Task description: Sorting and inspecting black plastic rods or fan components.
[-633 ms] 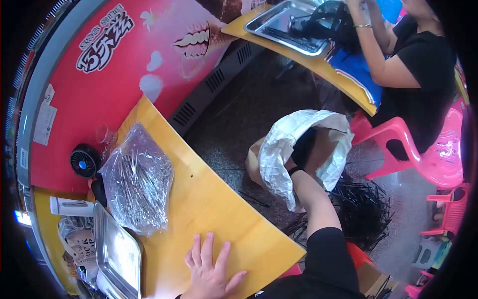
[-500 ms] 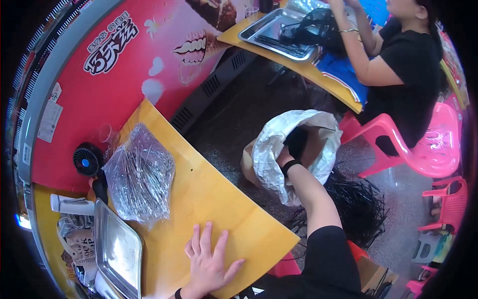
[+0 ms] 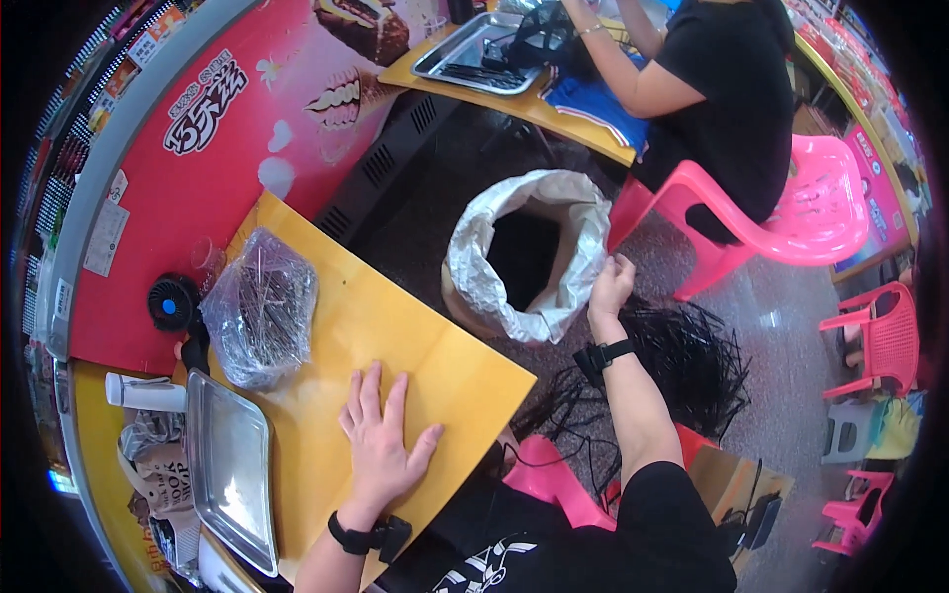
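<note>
Palm down, my left hand (image 3: 381, 440) rests on the yellow table with its fingers spread and nothing in them. My right hand (image 3: 610, 294) is at the right side of a white woven sack (image 3: 479, 247), its curled fingers closed at the rim. The sack stands open on the floor beyond the table, dark inside; I cannot make out what fills it. Beside my right forearm, a heap of thin black strips (image 3: 687, 366) lies on the floor. Left of my left hand, a clear plastic bag (image 3: 259, 311) full of thin, shiny, stick-like pieces sits on the table.
An empty metal tray (image 3: 232, 474) lies at the table's left, near a small black fan (image 3: 172, 302). Across the floor, a person in black sits on a pink chair (image 3: 801, 232) at another table holding a metal tray (image 3: 465, 59). A cardboard box (image 3: 736, 484) is at lower right.
My right hand has come out of the sack to its right rim. The sack's opening now shows more fully. My left hand stays flat on the table; the view has shifted.
</note>
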The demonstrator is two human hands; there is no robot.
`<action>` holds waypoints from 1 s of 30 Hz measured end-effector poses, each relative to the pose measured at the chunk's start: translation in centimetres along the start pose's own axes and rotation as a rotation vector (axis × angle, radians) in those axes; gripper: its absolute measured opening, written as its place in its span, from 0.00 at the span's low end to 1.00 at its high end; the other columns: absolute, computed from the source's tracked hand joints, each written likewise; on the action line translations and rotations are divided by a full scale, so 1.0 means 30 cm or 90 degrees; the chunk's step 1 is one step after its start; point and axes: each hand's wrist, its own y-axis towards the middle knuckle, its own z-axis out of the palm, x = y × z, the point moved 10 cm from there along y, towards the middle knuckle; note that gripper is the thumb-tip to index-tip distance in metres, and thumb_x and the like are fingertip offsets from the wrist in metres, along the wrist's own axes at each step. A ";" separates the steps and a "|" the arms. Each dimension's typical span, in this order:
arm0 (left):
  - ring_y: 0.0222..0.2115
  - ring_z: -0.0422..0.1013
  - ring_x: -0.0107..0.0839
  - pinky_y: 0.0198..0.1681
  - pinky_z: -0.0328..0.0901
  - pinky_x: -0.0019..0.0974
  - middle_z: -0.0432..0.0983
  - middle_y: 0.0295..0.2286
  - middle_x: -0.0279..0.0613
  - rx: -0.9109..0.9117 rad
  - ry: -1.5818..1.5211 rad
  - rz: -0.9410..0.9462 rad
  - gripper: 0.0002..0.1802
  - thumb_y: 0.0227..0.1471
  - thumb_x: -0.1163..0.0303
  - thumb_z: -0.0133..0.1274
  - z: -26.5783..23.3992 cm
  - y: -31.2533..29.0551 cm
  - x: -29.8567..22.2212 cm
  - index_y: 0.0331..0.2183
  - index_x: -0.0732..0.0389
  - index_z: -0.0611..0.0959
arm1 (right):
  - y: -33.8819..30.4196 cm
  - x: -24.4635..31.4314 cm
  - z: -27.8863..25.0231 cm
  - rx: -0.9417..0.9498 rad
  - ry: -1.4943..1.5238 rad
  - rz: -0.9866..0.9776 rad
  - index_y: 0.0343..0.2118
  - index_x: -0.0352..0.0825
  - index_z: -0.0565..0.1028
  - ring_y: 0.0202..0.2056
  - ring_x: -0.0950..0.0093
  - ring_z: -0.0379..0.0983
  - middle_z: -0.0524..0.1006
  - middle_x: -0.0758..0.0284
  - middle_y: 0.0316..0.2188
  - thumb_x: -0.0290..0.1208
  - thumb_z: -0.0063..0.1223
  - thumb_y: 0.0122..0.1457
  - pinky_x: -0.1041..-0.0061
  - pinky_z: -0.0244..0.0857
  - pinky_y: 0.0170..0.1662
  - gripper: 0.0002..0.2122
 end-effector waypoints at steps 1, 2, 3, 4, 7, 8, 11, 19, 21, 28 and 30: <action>0.59 0.47 0.58 0.57 0.45 0.55 0.52 0.57 0.58 0.004 0.001 -0.002 0.38 0.44 0.53 0.57 -0.001 -0.009 0.004 0.54 0.61 0.69 | -0.021 -0.061 -0.043 -0.028 0.052 0.082 0.41 0.26 0.72 0.44 0.62 0.70 0.74 0.52 0.41 0.32 0.48 0.58 0.69 0.62 0.49 0.14; 0.59 0.47 0.57 0.57 0.45 0.55 0.52 0.58 0.57 -0.006 0.006 -0.002 0.38 0.44 0.53 0.57 -0.007 -0.019 0.008 0.54 0.61 0.69 | -0.064 -0.110 -0.095 -0.060 0.065 0.128 0.40 0.24 0.72 0.43 0.63 0.70 0.74 0.53 0.39 0.31 0.47 0.58 0.70 0.61 0.49 0.14; 0.59 0.47 0.57 0.57 0.44 0.55 0.52 0.58 0.57 -0.017 0.008 0.006 0.38 0.44 0.53 0.58 -0.009 -0.018 -0.002 0.54 0.61 0.69 | -0.086 -0.199 -0.144 -0.085 0.068 0.178 0.40 0.25 0.72 0.43 0.63 0.70 0.75 0.54 0.39 0.29 0.47 0.57 0.71 0.62 0.49 0.13; 0.59 0.46 0.57 0.58 0.44 0.55 0.51 0.58 0.57 -0.018 0.008 0.002 0.38 0.44 0.54 0.57 -0.010 -0.022 0.003 0.54 0.62 0.69 | -0.126 -0.241 -0.174 -0.096 0.021 0.214 0.40 0.25 0.72 0.43 0.64 0.71 0.75 0.54 0.39 0.28 0.47 0.56 0.70 0.62 0.49 0.13; 0.59 0.46 0.57 0.58 0.43 0.55 0.51 0.58 0.58 -0.001 0.016 -0.009 0.37 0.44 0.55 0.57 -0.004 -0.026 0.007 0.54 0.62 0.68 | -0.209 -0.358 -0.237 -0.111 -0.070 0.287 0.40 0.25 0.72 0.41 0.64 0.72 0.75 0.54 0.38 0.25 0.48 0.54 0.70 0.63 0.48 0.12; 0.59 0.46 0.57 0.58 0.43 0.55 0.51 0.58 0.58 0.001 0.020 -0.009 0.37 0.44 0.55 0.57 0.000 -0.013 0.007 0.54 0.62 0.68 | -0.203 -0.342 -0.240 -0.101 -0.069 0.216 0.39 0.25 0.73 0.42 0.63 0.72 0.75 0.54 0.39 0.24 0.48 0.53 0.69 0.64 0.47 0.12; 0.60 0.45 0.57 0.58 0.43 0.56 0.50 0.58 0.58 0.027 0.024 -0.021 0.38 0.44 0.55 0.56 0.018 -0.027 0.012 0.54 0.62 0.68 | -0.150 -0.220 -0.149 0.062 -0.117 -0.051 0.40 0.25 0.74 0.40 0.65 0.73 0.77 0.55 0.37 0.23 0.47 0.52 0.71 0.65 0.46 0.12; 0.60 0.44 0.57 0.59 0.41 0.55 0.48 0.59 0.57 0.045 0.046 -0.004 0.38 0.45 0.54 0.54 0.043 0.022 -0.002 0.55 0.62 0.66 | -0.566 -0.836 0.108 0.818 -0.557 -0.143 0.22 0.30 0.78 0.30 0.58 0.76 0.77 0.51 0.25 0.31 0.50 0.43 0.61 0.70 0.35 0.09; 0.60 0.44 0.57 0.59 0.40 0.56 0.48 0.59 0.57 0.064 0.051 -0.027 0.39 0.45 0.54 0.53 0.053 0.012 0.026 0.56 0.62 0.65 | -0.795 -0.931 0.083 0.899 -0.619 -0.033 0.30 0.33 0.79 0.40 0.59 0.75 0.79 0.57 0.34 0.31 0.50 0.43 0.62 0.68 0.45 0.12; 0.60 0.46 0.57 0.60 0.40 0.55 0.48 0.59 0.62 0.082 0.086 -0.018 0.39 0.49 0.52 0.45 0.068 0.014 0.019 0.57 0.66 0.62 | -1.052 -0.691 0.328 0.910 -0.611 -0.330 0.54 0.38 0.66 0.55 0.59 0.60 0.65 0.56 0.53 0.36 0.46 0.52 0.54 0.56 0.54 0.24; 0.60 0.45 0.59 0.60 0.40 0.55 0.48 0.59 0.63 0.098 0.085 -0.013 0.40 0.49 0.51 0.45 0.082 0.020 0.021 0.57 0.66 0.61 | -1.078 -0.709 0.385 0.884 -0.593 -0.308 0.55 0.39 0.65 0.57 0.59 0.59 0.64 0.56 0.55 0.36 0.44 0.56 0.54 0.53 0.56 0.22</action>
